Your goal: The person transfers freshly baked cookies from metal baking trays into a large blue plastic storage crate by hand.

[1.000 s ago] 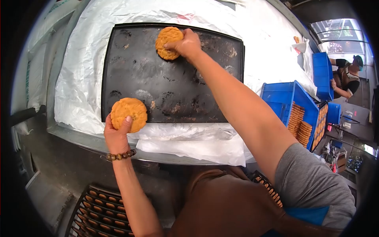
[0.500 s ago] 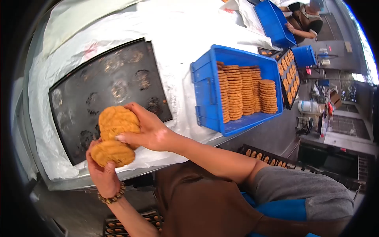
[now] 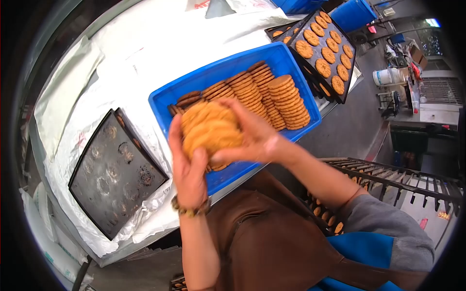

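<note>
Between my two hands is a short stack of round golden cookies, somewhat blurred, over the near left part of a blue crate. My left hand wraps the stack from the left and below, thumb on its near face; a beaded bracelet circles that wrist. Gripping the right side is my right hand, fingers over the top edge. Inside the crate, behind my hands, stand several tall columns of cookies. The crate's near left inside is partly hidden by my hands.
A bare, stained black baking tray lies on the white sheeting at left. Beyond the crate, stacked black trays hold rows of cookies. A metal rack with trays stands at right, beside the table edge. Another blue bin is at the back.
My hands have carried the cookies from over the black tray to over the blue crate. Two separate handfuls are now brought together into one stack. The view has turned right.
</note>
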### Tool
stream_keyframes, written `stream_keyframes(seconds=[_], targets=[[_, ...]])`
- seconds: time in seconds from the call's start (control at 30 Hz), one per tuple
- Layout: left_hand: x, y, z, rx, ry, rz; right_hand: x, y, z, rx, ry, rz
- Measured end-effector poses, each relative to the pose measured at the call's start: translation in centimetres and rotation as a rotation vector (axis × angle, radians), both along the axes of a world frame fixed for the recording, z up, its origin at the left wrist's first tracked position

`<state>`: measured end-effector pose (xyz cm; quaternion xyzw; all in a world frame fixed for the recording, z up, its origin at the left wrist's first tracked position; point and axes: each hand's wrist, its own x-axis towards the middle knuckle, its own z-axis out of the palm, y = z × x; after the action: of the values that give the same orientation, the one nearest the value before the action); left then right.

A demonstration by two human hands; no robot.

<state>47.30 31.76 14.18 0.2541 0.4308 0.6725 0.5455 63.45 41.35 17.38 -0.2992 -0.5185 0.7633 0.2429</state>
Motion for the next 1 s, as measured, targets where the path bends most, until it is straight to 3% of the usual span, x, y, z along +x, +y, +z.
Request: stream_keyframes(seconds=[0.03,0.13,0.17,0.23,0.37,0.47,0.57,0.63,0.7,0.77,0.83,0.87,0.9,0.97,1.0], targets=[[1.8,2.3,-1.1,0.035,0.026,-0.055,2.3,2.0,0.2,-0.004,0.000,-0.042],[7.4,9.1,-2.8,-0.042,-0.110,-0.127,9.1,9.0,-0.8,0.915,-0.527,-0.011],[8.5,11.3,-4.5,-0.084,-0.163,-0.169,10.7,11.1,-1.2,0.910,-0.521,-0.019],[11.3,15.3,-6.3,-0.195,-0.212,-0.158,13.3,15.2,-2.9,1.252,-0.672,0.151],[16.0,21.0,-10.1,-0.293,-0.174,-0.170,16.5,21.1,-7.5,1.341,-0.697,0.276],[19.3,23.4,-11.1,-0.287,-0.352,-0.101,17.9,23.4,-10.3,1.387,-0.699,0.321],[20.9,25.5,-16.6,-0.328,-0.378,-0.138,19.1,24.6,-11.8,1.341,-0.745,0.369],[22.4,25.8,-18.6,-0.297,-0.416,-0.155,19.7,25.3,-10.4,1.120,-0.958,0.591],[24.1,25.2,-18.4,-0.267,-0.160,-0.145,20.8,25.4,-10.0,1.100,-0.891,0.535],[24.6,25.2,-18.6,-0.308,-0.191,-0.127,22.3,25.5,-10.6,1.294,-0.642,0.060],[24.9,25.5,-20.4,-0.366,0.277,-0.087,23.0,24.9,-9.7,1.349,-0.653,-0.068],[25.4,25.5,-20.8,-0.386,0.479,-0.057,23.2,24.2,-9.8,1.260,-0.711,-0.235],[25.2,25.7,-20.3,-0.389,0.480,-0.053,23.5,23.7,-10.1,1.162,-0.765,-0.399],[24.8,26.3,-18.8,-0.465,0.426,-0.116,23.9,22.7,-11.6,1.179,-0.763,-0.452],[24.4,26.4,-18.7,-0.472,0.506,-0.126,23.8,22.0,-12.2,1.060,-0.766,-0.484]])
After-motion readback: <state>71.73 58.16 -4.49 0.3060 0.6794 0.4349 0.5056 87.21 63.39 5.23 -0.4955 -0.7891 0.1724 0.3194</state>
